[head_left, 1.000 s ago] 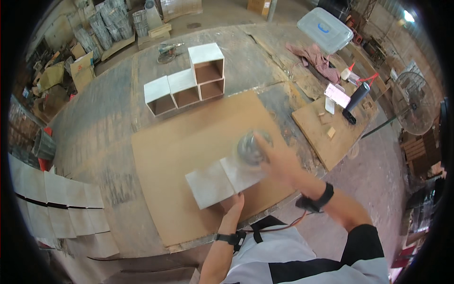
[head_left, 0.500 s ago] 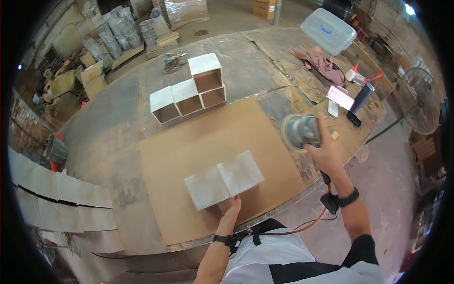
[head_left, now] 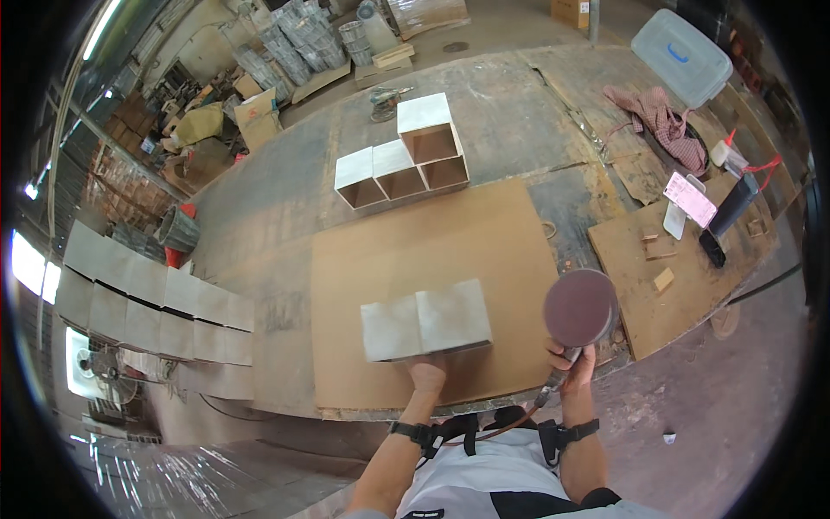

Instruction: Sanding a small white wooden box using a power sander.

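A small white-topped wooden box unit point(head_left: 454, 318), with a seam across its top, sits on the brown board point(head_left: 346, 259). My left hand point(head_left: 427, 374) grips its near side, the fingers partly hidden beneath the top. Off to the right, my right hand point(head_left: 575, 368) is closed around the handle of a round power sander point(head_left: 581, 308). Its dark red sanding disc faces up, apart from the box. A hose point(head_left: 523, 419) runs from the sander across my front.
A stepped white cubby unit point(head_left: 411, 164) stands behind the board, with another sander point(head_left: 385, 105) farther back. White boxes point(head_left: 156, 290) line the left. On the right lie a phone point(head_left: 690, 199), a dark bottle point(head_left: 733, 206), a checkered cloth point(head_left: 666, 121) and a lidded plastic bin point(head_left: 683, 56).
My right hand has brought the sander down and nearer to me, turning its disc upward. The box has turned slightly under my left hand. The whole view has shifted left.
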The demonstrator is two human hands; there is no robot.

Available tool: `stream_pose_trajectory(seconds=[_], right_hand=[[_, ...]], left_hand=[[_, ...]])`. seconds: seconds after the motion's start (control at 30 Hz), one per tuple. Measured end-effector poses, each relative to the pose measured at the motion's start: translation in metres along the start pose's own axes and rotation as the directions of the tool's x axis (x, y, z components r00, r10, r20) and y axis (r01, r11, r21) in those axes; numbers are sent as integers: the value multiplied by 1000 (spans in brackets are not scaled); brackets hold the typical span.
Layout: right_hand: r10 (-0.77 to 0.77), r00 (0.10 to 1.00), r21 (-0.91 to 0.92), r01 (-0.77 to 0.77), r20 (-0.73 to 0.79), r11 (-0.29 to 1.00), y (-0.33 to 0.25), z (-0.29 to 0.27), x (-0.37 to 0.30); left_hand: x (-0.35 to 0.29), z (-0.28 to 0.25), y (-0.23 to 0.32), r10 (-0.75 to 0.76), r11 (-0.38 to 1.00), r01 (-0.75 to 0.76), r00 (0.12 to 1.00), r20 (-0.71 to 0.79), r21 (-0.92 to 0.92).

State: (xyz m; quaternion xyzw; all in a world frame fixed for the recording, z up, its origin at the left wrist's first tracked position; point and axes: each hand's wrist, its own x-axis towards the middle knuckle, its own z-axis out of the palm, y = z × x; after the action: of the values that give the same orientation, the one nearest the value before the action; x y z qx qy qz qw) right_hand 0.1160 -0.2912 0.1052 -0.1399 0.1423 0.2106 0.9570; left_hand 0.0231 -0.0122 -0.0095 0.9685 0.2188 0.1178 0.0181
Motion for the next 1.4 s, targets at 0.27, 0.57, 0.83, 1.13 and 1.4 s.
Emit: stream_pose_trajectory(seconds=[0.27, 0.57, 0.83, 1.13, 1.4], right_hand=[[125, 992, -132, -127, -19, 983, -5, -30, 28], [267, 962, -169, -255, 54, 952, 1, -50, 60], [235, 972, -329, -218, 12, 919, -4, -54, 64], [285, 956, -320, -293, -72, 901, 2, -52, 74], [137, 977, -474, -199, -162, 858, 13, 7, 45]], left_hand=[[27, -150, -22, -424, -548, 35, 850, 313, -836], [-19, -185, -18, -193, -927, -121, 965, 177, -355], [-69, -161, -32, -666, -154, 72, 729, 157, -985], [-118, -199, -31, -879, -232, 70, 412, 240, -970], [-206, -224, -126, -950, 84, 109, 309, -46, -991]])
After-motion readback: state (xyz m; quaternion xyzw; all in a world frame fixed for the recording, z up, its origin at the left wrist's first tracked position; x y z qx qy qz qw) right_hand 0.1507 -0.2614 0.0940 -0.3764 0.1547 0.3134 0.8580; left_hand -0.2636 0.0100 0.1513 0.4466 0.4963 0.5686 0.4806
